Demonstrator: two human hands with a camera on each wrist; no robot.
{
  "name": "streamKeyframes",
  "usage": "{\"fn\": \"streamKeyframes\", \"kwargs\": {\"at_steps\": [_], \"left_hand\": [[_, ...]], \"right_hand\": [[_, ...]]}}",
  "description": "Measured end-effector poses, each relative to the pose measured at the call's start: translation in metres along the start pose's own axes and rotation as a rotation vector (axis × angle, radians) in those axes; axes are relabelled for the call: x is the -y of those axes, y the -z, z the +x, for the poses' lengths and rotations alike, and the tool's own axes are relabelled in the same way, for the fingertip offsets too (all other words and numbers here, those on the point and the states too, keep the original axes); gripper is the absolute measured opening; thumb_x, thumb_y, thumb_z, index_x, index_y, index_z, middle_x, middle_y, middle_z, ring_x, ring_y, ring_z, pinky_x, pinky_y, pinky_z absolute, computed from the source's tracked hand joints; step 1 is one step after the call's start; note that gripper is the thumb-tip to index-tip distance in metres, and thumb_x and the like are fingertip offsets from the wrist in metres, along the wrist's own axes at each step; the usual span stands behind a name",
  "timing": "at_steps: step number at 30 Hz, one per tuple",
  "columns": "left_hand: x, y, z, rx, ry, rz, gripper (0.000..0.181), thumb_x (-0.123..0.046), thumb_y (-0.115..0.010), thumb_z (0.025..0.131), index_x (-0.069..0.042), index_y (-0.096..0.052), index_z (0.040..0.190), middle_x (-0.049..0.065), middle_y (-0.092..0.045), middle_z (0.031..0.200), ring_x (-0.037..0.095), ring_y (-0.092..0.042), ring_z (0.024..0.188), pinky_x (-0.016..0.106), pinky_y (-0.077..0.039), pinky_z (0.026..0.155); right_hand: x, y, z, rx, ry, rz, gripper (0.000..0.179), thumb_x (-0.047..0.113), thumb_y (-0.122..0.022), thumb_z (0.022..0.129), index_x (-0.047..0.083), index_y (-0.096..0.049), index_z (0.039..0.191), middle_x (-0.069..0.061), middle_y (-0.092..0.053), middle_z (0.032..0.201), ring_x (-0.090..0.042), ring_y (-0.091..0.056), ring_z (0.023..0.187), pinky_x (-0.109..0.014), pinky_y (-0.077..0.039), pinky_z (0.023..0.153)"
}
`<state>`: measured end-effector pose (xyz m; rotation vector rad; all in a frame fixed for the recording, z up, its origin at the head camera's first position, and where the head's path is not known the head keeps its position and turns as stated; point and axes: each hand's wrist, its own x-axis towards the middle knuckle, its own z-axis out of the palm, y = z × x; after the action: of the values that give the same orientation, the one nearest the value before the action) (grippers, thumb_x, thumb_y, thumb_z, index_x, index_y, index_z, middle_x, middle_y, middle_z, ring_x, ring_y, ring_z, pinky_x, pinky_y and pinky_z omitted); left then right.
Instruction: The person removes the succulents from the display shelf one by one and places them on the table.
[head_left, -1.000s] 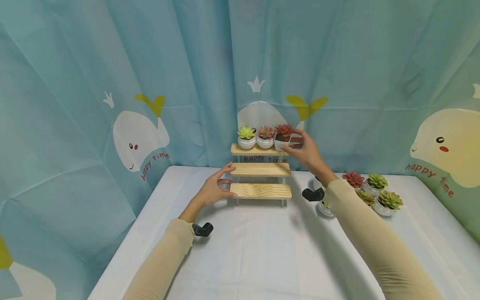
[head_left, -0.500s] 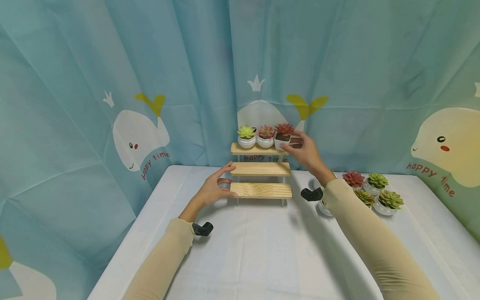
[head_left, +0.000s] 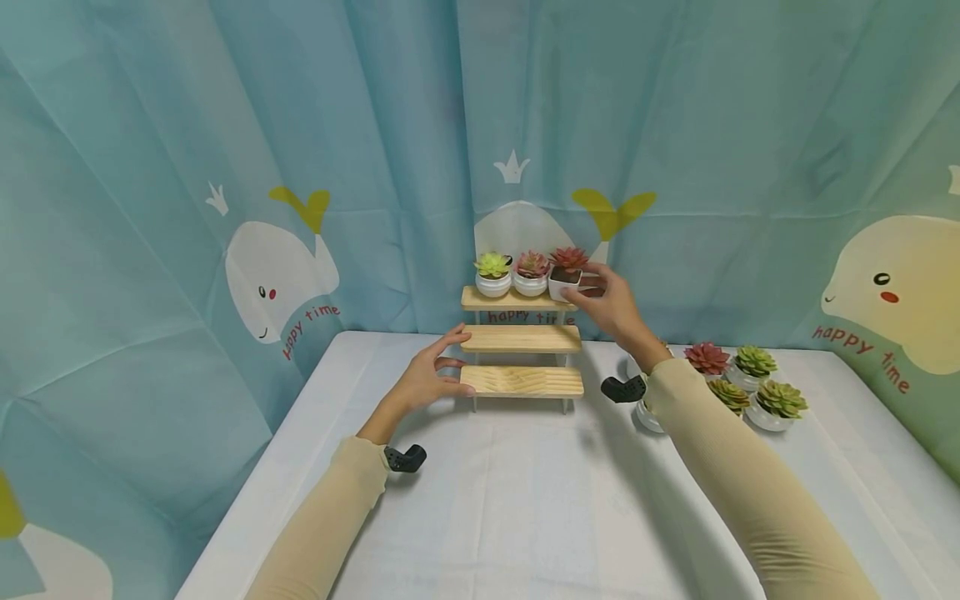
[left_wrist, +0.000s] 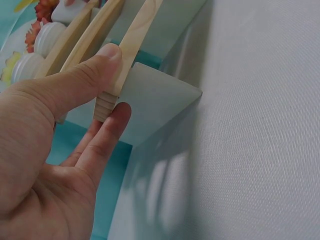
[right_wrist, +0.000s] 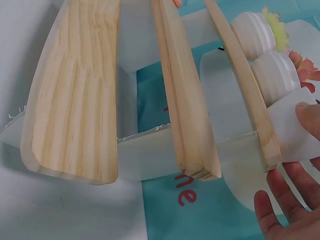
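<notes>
Step in hand, as I judge it: positioning the red plant pot [head_left: 565, 276] at the right end of the top shelf [head_left: 517, 301], upper centre of the head frame. It stands upright beside the pink plant pot [head_left: 532, 281]; whether the two touch, I cannot tell.

Right grip [head_left: 611, 304]: closed to the pot's width, thumb on the near face, fingers behind. Left grip [head_left: 422, 382]: pinching the left end of the bottom shelf [head_left: 521, 381], apparently to brace the stand.

The next move calls for checking that the base is fully seated, then spreading the right grip and backing off to the right without dragging the pot.

View differences: only the head view shows the group of potted plants [head_left: 729, 396] on the tabletop [head_left: 525, 500], right of frame, partly behind my sleeve. The left wrist view, left of centre, shows my thumb over the board and fingers beneath, plus the pale side panel [left_wrist: 155, 95]. The right wrist view, lower right, shows a fingertip at the top shelf's end; the red leaves fall outside it.
</notes>
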<state>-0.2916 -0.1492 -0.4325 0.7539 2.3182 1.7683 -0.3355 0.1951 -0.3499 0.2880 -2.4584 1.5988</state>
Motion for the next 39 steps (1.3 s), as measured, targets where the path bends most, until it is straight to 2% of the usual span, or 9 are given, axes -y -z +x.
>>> {"fn": "streamKeyframes", "kwargs": {"at_steps": [15, 20, 25, 34, 39], "left_hand": [[0.003, -0.001, -0.001, 0.003, 0.010, 0.001, 0.090, 0.003, -0.087, 0.079, -0.014, -0.044, 0.157, 0.003, -0.016, 0.172, 0.039, -0.056, 0.128, 0.041, -0.058, 0.092], [0.004, -0.001, -0.001, 0.002, 0.010, -0.003, 0.090, 0.003, -0.087, 0.079, -0.013, -0.043, 0.157, 0.003, -0.016, 0.172, 0.039, -0.056, 0.128, 0.041, -0.058, 0.092], [0.004, -0.001, -0.001, -0.001, 0.008, -0.006, 0.090, 0.004, -0.086, 0.080, -0.012, -0.043, 0.157, 0.004, -0.016, 0.172, 0.040, -0.055, 0.129, 0.041, -0.058, 0.092], [0.000, 0.000, -0.001, -0.003, 0.022, -0.006, 0.092, 0.004, -0.087, 0.079, -0.015, -0.043, 0.157, -0.001, -0.017, 0.172, 0.039, -0.055, 0.130, 0.041, -0.059, 0.092], [-0.001, 0.000, 0.000, -0.011, 0.022, -0.001, 0.091, 0.002, -0.088, 0.079, -0.017, -0.044, 0.157, -0.003, -0.018, 0.171, 0.036, -0.056, 0.129, 0.041, -0.059, 0.092]], "right_hand": [[0.005, 0.008, -0.004, 0.023, -0.045, -0.038, 0.067, 0.030, -0.077, 0.095, 0.006, -0.049, 0.151, -0.019, -0.061, 0.136, -0.034, -0.059, 0.123, -0.047, -0.052, 0.098], [0.007, 0.012, -0.009, 0.043, -0.030, -0.050, 0.062, 0.031, -0.078, 0.094, 0.008, -0.054, 0.146, -0.017, -0.061, 0.134, -0.032, -0.060, 0.119, -0.044, -0.053, 0.095], [0.009, 0.018, -0.014, 0.069, -0.009, -0.084, 0.064, 0.034, -0.078, 0.094, 0.009, -0.053, 0.147, -0.017, -0.062, 0.135, -0.033, -0.061, 0.120, -0.048, -0.053, 0.096], [0.017, 0.030, -0.032, 0.119, 0.004, -0.099, 0.071, 0.033, -0.078, 0.094, 0.006, -0.047, 0.152, -0.018, -0.059, 0.139, -0.034, -0.060, 0.121, -0.052, -0.051, 0.100], [0.021, 0.038, -0.047, 0.149, 0.009, -0.117, 0.072, 0.033, -0.078, 0.094, 0.006, -0.047, 0.152, -0.018, -0.059, 0.139, -0.033, -0.061, 0.120, -0.046, -0.053, 0.097]]}}
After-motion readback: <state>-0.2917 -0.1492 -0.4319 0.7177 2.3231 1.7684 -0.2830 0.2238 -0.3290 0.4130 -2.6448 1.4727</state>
